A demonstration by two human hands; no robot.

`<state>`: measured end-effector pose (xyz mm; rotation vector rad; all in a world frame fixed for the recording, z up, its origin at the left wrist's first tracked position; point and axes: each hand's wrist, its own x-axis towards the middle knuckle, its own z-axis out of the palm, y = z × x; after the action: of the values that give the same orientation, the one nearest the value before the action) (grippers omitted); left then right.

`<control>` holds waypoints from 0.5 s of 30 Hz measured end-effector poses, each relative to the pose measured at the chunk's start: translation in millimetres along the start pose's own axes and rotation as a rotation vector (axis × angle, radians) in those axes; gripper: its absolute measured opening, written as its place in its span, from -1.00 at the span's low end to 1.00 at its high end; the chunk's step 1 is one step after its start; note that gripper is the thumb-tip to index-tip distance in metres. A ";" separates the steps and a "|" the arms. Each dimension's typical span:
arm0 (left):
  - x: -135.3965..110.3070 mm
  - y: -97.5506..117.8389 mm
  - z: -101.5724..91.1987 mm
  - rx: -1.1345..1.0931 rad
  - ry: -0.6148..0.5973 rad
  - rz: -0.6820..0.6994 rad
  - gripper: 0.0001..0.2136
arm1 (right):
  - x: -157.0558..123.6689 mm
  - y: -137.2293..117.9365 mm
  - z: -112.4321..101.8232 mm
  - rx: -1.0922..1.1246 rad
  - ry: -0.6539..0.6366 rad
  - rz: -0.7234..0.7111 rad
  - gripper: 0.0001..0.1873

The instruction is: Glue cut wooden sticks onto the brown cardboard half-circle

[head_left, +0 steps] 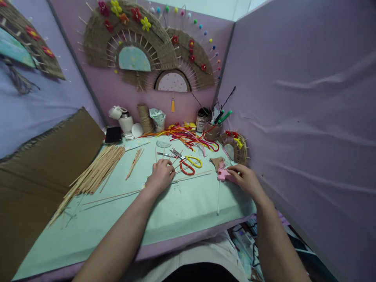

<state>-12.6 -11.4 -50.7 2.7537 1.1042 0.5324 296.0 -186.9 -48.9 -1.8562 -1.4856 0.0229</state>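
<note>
Curled low over the table, my left hand [161, 173] presses on thin wooden sticks that fan out from beneath it. What lies under the palm is mostly hidden. My right hand [244, 177] has its fingers closed on the handle of a pink glue gun [222, 173]. A clear glue stick [218, 199] sticks out of the gun's back end toward me. The gun's front end lies by a small brown cardboard piece [216, 162]. Just beyond my left hand are scissors [187, 166] with one red and one yellow handle.
Bamboo sticks [98, 170] lie piled at left beside a large cardboard sheet [55, 160]. Coloured pipe cleaners [190, 137], a twine roll [144, 118], a white bottle [126, 123] and a pen pot [212, 131] line the back. A small decorated arch [241, 150] leans at right.
</note>
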 end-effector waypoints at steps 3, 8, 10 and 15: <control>0.3 -0.8 0.7 -0.004 -0.003 0.000 -0.79 | 0.1 -2.1 6.6 -0.008 -0.034 -0.001 -0.75; 0.2 0.0 -0.2 0.009 -0.001 0.000 -0.79 | -1.3 -6.8 9.7 -0.001 -0.056 -0.009 -0.75; -0.1 0.9 -1.0 0.012 -0.002 0.001 -0.79 | -1.7 -8.1 9.3 -0.001 -0.056 -0.009 -0.76; -0.3 1.1 -1.3 0.014 -0.010 0.005 -0.78 | -2.0 -13.1 8.5 -0.006 -0.065 -0.004 -0.75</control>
<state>-12.6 -12.4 -49.3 2.7686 1.1041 0.5133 280.7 -183.4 -48.6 -1.8727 -1.5352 0.0777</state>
